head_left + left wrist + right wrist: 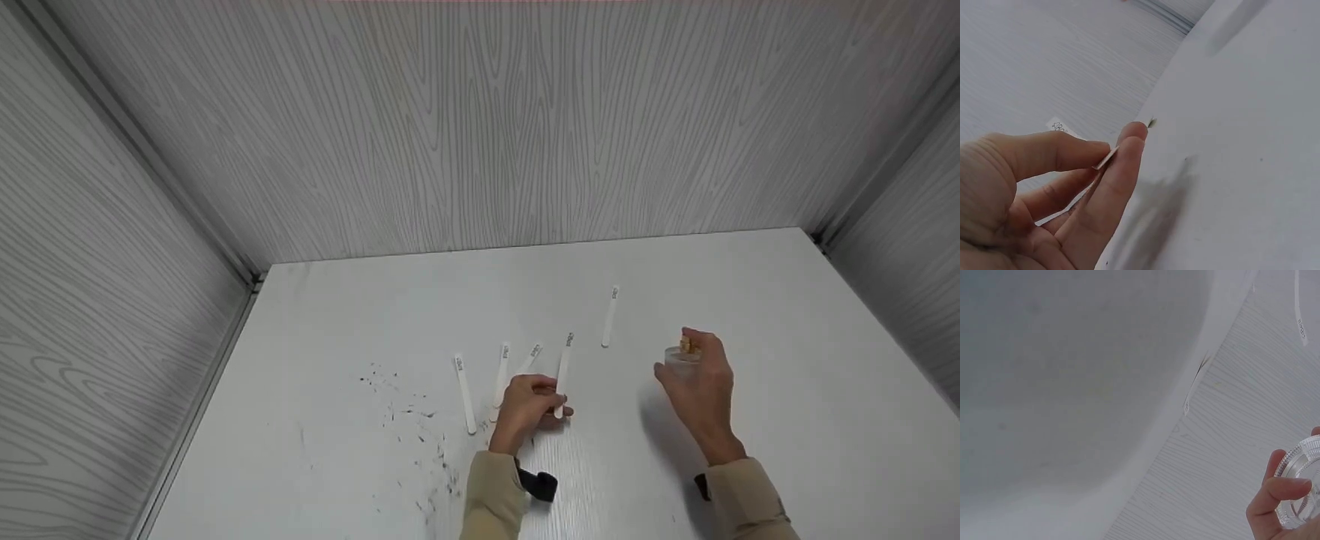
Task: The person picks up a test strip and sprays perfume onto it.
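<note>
In the head view my left hand [523, 409] pinches the lower end of a white paper test strip [565, 367], its printed end pointing away. In the left wrist view the strip's pale edge [1107, 158] shows between thumb and fingers. My right hand [701, 386] grips a clear glass perfume bottle [679, 363] with a gold-coloured top [685, 344], off to the right of the strip. A fingertip lies at that top. In the right wrist view only part of the bottle's ribbed round glass [1294, 467] shows, cut off by the frame edge.
More printed white strips lie on the white table [330, 322]: one on the left [465, 394], two partly behind my left hand, and one farther back [610, 316]. Dark specks [424, 412] mark the table left of them. Grained panels [480, 135] close the back and sides.
</note>
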`<control>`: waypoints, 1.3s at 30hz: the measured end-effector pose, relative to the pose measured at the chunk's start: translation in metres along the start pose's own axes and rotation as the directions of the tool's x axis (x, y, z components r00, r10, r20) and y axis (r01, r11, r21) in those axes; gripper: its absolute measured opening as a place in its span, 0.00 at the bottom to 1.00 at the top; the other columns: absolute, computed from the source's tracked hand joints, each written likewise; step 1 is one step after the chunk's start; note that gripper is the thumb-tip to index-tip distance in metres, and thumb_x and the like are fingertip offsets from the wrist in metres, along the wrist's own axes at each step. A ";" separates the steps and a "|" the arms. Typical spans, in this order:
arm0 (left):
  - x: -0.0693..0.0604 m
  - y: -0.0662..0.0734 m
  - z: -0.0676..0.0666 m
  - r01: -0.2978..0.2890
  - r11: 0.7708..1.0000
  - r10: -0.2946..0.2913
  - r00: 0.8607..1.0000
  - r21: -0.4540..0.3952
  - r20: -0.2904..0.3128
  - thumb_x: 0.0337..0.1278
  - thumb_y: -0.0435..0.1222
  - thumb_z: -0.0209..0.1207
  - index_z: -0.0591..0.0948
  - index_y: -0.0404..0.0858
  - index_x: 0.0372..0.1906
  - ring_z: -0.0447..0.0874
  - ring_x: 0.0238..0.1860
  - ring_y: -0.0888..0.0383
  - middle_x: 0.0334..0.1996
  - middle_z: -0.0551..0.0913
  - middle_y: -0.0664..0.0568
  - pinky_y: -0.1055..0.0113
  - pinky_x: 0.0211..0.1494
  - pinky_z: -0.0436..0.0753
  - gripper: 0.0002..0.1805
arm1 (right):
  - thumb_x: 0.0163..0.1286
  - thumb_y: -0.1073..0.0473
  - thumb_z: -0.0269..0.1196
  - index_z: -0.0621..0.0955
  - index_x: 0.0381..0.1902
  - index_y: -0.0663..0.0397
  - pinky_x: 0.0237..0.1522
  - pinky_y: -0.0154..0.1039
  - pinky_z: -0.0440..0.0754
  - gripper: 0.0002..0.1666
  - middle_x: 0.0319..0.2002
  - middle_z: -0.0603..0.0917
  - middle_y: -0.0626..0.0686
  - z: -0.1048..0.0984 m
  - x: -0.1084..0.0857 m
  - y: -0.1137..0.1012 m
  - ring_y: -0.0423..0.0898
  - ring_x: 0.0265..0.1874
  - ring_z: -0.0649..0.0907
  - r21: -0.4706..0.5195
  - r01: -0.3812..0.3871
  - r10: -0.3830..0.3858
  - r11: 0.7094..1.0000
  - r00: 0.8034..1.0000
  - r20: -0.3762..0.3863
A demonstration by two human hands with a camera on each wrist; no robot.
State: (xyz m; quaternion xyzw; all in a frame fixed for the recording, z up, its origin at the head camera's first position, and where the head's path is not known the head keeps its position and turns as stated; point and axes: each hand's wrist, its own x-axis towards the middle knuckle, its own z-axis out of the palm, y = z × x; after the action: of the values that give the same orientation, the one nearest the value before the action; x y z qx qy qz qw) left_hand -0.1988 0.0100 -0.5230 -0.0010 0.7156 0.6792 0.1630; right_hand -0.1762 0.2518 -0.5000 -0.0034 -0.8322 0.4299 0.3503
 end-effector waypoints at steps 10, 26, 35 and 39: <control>0.000 0.002 0.006 -0.023 0.999 0.023 1.000 0.030 0.005 0.59 0.23 0.61 0.78 0.24 0.59 0.91 0.29 0.51 0.30 0.89 0.43 0.66 0.31 0.88 0.21 | 0.49 0.83 0.69 0.74 0.55 0.76 0.51 0.66 0.74 0.33 0.50 0.79 0.72 0.003 0.000 -0.001 0.66 0.51 0.78 0.010 0.020 -0.020 1.000 0.999 0.026; -0.001 0.008 0.015 -0.113 0.987 0.108 0.993 0.116 0.047 0.59 0.22 0.58 0.80 0.25 0.58 0.89 0.24 0.54 0.26 0.88 0.46 0.70 0.26 0.85 0.20 | 0.47 0.82 0.71 0.74 0.53 0.75 0.50 0.65 0.76 0.32 0.49 0.79 0.71 0.007 -0.001 0.001 0.68 0.50 0.80 -0.018 0.103 -0.100 0.995 0.988 0.115; -0.001 0.010 0.017 -0.159 0.973 0.156 0.987 0.166 0.033 0.61 0.23 0.60 0.81 0.25 0.56 0.87 0.20 0.57 0.27 0.88 0.47 0.73 0.24 0.83 0.18 | 0.47 0.81 0.70 0.74 0.52 0.73 0.47 0.65 0.77 0.32 0.48 0.79 0.70 0.007 -0.002 0.002 0.66 0.49 0.80 -0.014 0.131 -0.128 0.991 0.984 0.123; -0.001 0.010 0.018 -0.180 0.967 0.178 0.984 0.179 0.029 0.61 0.23 0.60 0.81 0.25 0.56 0.86 0.20 0.57 0.27 0.89 0.48 0.73 0.23 0.82 0.18 | 0.47 0.81 0.69 0.75 0.52 0.72 0.42 0.64 0.78 0.31 0.47 0.79 0.69 0.007 -0.003 0.002 0.65 0.46 0.81 -0.018 0.136 -0.133 0.991 0.984 0.121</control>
State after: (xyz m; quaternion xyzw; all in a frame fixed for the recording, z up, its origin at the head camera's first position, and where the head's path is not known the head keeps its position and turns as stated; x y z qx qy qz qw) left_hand -0.1960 0.0277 -0.5139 0.0828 0.7706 0.6232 0.1052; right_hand -0.1789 0.2476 -0.5059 0.0741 -0.8554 0.3939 0.3280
